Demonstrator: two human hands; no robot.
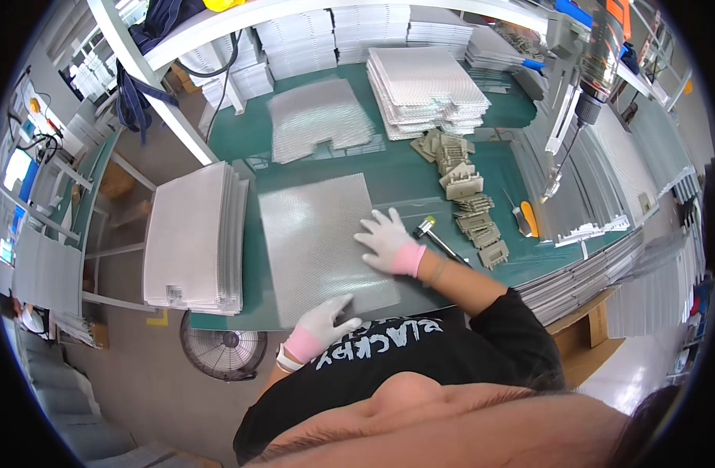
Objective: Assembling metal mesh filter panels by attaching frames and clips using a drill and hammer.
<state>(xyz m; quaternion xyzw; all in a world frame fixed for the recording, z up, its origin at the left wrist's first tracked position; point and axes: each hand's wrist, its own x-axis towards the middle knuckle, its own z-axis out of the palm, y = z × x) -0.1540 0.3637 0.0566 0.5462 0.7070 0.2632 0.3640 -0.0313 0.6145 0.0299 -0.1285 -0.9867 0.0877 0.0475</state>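
Note:
A silvery perforated mesh panel (310,226) lies flat on the green worktop in front of me. My right hand (388,240), in a white glove with a pink cuff, rests on the panel's right part with its fingers spread. My left hand (324,322), gloved the same way, is at the near edge of the panel, thumb and fingers apart; whether it touches the panel is hard to tell. Just right of my right hand lies a small hammer (441,238). Beyond it, several beige plastic pieces (476,218) form an uneven row.
Stacked mesh panels (189,234) stand at the left edge, with another pile (424,90) at the back. A notched panel (318,121) lies behind mine. An orange-handled screwdriver (524,218) is at the right, beneath a mounted power driver (591,97). A fan (225,347) stands below.

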